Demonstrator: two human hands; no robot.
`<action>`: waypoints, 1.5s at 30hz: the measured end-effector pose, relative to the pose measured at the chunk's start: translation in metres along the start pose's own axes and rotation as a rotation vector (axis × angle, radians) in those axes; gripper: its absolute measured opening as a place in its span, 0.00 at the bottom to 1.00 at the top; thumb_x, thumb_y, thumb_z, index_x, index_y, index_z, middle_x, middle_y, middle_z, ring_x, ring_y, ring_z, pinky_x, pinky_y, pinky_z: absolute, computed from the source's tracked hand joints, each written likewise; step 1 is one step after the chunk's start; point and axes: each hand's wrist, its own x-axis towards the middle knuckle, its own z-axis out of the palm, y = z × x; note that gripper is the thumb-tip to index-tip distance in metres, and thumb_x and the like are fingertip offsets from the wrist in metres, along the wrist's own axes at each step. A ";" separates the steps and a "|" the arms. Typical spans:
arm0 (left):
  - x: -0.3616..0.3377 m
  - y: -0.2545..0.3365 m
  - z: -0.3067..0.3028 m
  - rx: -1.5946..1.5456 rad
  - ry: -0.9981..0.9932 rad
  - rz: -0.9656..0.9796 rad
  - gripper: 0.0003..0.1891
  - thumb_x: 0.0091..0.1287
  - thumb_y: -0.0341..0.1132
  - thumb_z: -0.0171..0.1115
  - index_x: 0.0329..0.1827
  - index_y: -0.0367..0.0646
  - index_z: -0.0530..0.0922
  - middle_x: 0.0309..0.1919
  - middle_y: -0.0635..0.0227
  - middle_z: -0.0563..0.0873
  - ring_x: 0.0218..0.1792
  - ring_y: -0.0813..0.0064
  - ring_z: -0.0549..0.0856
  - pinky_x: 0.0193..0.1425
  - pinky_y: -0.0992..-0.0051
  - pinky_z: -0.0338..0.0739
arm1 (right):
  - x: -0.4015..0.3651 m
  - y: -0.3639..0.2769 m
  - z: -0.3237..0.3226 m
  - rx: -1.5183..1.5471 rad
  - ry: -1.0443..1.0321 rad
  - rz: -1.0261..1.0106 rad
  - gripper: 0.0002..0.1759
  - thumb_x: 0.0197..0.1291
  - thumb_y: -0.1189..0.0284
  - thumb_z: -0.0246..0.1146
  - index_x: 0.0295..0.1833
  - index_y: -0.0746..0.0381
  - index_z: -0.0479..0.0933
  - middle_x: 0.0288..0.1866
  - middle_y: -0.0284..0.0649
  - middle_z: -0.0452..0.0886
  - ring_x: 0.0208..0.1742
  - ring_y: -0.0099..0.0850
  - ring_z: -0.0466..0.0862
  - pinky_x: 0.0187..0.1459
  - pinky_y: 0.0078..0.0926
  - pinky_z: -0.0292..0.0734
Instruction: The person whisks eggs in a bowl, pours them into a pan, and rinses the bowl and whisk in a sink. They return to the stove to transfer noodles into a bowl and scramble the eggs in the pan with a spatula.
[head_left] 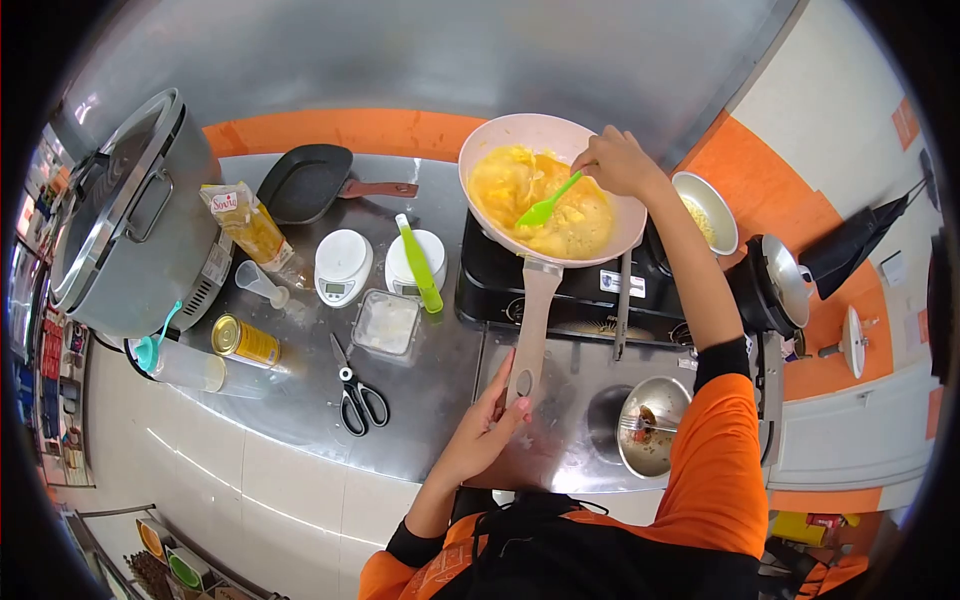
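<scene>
My left hand [488, 426] is closed around the end of the beige handle of a pale pink frying pan [530, 130]. The pan sits on a black gas stove [565, 312] and is tilted a little. Inside it lies a soft yellow mixture that looks like scrambled egg [500, 186], partly runny. From above the pan's right side, my right hand [615, 162] grips a lime-green spatula [541, 212], whose blade rests in the yellow mixture.
Left of the stove are white kitchen scales [342, 262], a green-handled utensil [420, 264], a clear container [386, 324], scissors [352, 388], a can [246, 342], an oil pouch [246, 226] and a dark square pan [306, 182]. A metal bowl [652, 455] with a fork stands front right.
</scene>
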 end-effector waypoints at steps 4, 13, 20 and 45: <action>0.000 -0.004 0.000 -0.015 0.028 -0.010 0.32 0.69 0.35 0.51 0.73 0.49 0.47 0.40 0.73 0.75 0.36 0.84 0.73 0.39 0.84 0.68 | -0.061 -0.034 -0.028 -0.230 0.213 -0.026 0.11 0.50 0.73 0.57 0.36 0.50 0.84 0.34 0.34 0.75 0.45 0.32 0.70 0.46 0.29 0.64; 0.004 -0.009 0.004 0.001 0.052 0.062 0.30 0.69 0.37 0.49 0.72 0.45 0.50 0.39 0.69 0.76 0.35 0.83 0.74 0.36 0.83 0.69 | -0.047 -0.025 0.031 -0.473 0.451 0.061 0.10 0.47 0.72 0.56 0.35 0.57 0.81 0.35 0.35 0.75 0.46 0.30 0.72 0.46 0.28 0.64; 0.001 -0.012 0.005 -0.044 0.060 0.021 0.31 0.70 0.38 0.49 0.72 0.41 0.48 0.36 0.66 0.78 0.33 0.84 0.73 0.35 0.84 0.69 | -0.111 -0.043 0.007 -0.292 0.587 0.338 0.15 0.46 0.76 0.57 0.43 0.63 0.76 0.33 0.38 0.74 0.31 0.32 0.78 0.32 0.28 0.73; 0.007 -0.003 0.016 0.156 0.110 -0.006 0.21 0.70 0.44 0.45 0.61 0.42 0.64 0.30 0.70 0.76 0.27 0.83 0.73 0.33 0.82 0.68 | -0.217 -0.062 0.065 0.660 0.667 0.639 0.16 0.57 0.77 0.53 0.51 0.59 0.73 0.35 0.45 0.77 0.29 0.44 0.79 0.30 0.36 0.73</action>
